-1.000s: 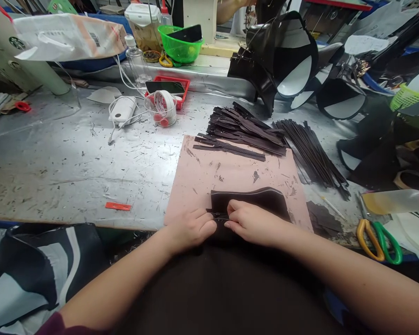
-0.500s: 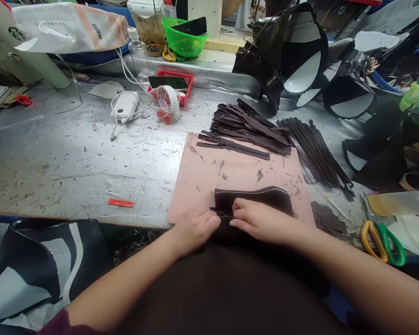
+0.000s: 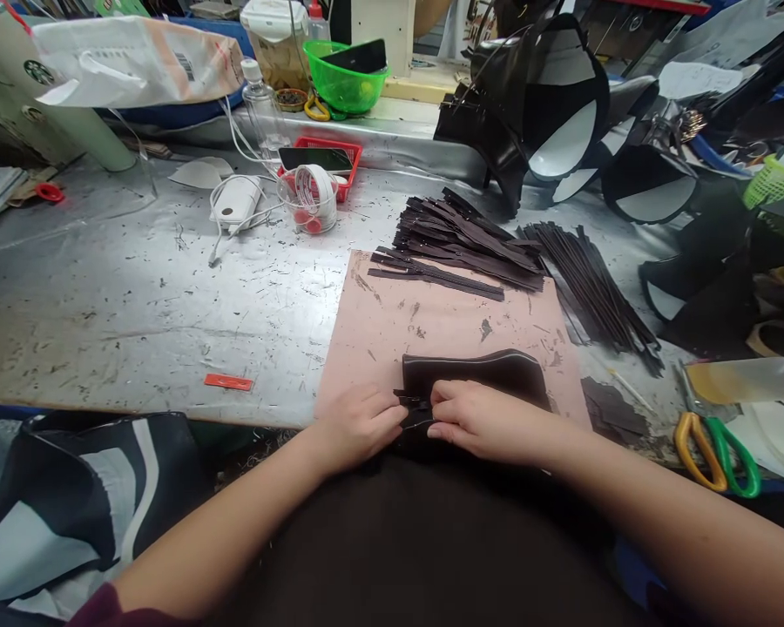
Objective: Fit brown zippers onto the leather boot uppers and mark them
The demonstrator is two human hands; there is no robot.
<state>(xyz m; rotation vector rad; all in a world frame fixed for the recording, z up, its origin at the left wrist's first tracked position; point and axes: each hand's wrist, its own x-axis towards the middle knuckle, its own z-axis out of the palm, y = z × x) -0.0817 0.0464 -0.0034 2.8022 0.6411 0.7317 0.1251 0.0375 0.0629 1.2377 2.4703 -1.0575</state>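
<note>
A dark leather piece [image 3: 474,370], shaped like a boot upper, lies across the near part of the pink board [image 3: 372,348]. At its near edge a black zipper [image 3: 415,402] shows in the gap between my hands. My left hand [image 3: 362,422] is closed at the zipper's left end, fingertips pinched together on it. My right hand [image 3: 474,418] is closed too, thumb and fingers pinching the zipper close to the leather. The fingertips and the lower edge of the work blend into my dark apron, so exact contact there is partly hidden.
A pile of black zippers [image 3: 467,239] lies at the board's far edge, with a bundle of dark strips [image 3: 598,287] beside it. Scissors [image 3: 719,453] with yellow and green handles lie right. Black boot parts [image 3: 565,104] stand behind. A red strip [image 3: 228,381] lies left.
My left hand has shifted slightly left and down, and the gap between my hands has widened, showing more of the zipper. The leather piece stays in place.
</note>
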